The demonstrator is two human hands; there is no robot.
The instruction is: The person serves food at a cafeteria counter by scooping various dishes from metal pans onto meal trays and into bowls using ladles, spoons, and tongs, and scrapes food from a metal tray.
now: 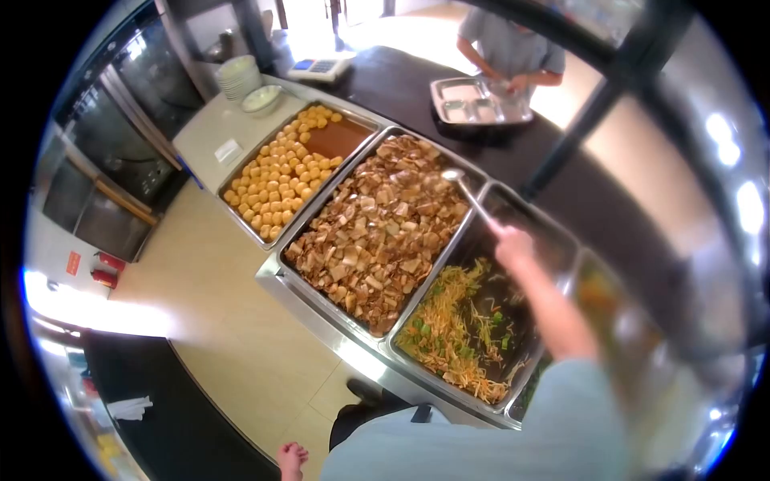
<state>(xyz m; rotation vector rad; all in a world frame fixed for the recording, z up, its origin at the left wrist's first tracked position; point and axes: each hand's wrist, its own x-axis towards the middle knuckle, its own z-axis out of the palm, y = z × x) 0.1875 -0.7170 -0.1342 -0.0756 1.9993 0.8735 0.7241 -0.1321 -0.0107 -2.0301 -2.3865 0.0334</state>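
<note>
My right hand is closed on the handle of a metal serving spoon, my arm stretched forward over the trays. The spoon's bowl is over the upper right part of a tray of brown sliced food. Below my right forearm is a tray of shredded vegetables, partly bare on its right side. Away from the trays, my left hand hangs low near the bottom edge, its fingers curled; whether it holds anything is too small to tell.
A tray of round yellow balls in brown sauce is at the left. Stacked bowls and a scale stand behind. Across the dark counter, a person is at a compartment tray. A dark counter holds white cloth or paper.
</note>
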